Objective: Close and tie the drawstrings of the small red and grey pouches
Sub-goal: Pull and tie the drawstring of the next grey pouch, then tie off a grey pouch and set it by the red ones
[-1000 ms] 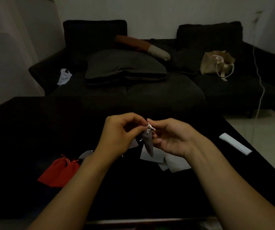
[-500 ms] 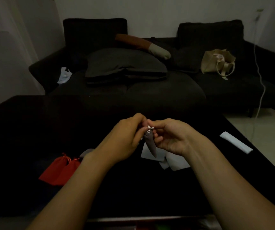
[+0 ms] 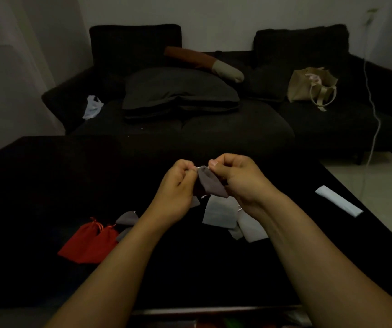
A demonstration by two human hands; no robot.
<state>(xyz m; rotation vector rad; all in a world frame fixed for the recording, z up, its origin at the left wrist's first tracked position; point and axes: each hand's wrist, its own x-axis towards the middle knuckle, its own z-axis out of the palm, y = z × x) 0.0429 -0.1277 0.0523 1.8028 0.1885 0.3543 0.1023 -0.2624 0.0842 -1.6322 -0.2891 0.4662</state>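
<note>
A grey pouch [image 3: 211, 183] is held above the dark table [image 3: 48, 185], between both hands. Its neck is pinched from either side by the left hand [image 3: 178, 185] and the right hand [image 3: 240, 178], each grip pressed together on what seems to be a drawstring end, probably so the mouth can be cinched. Two red pouches [image 3: 90, 242] lie on the table to the left, seemingly drawn shut.

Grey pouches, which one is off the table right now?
The dark grey pouch pinched at its neck between the left hand and right hand. The other grey pouches lie on the table beside the red pouches.
</note>
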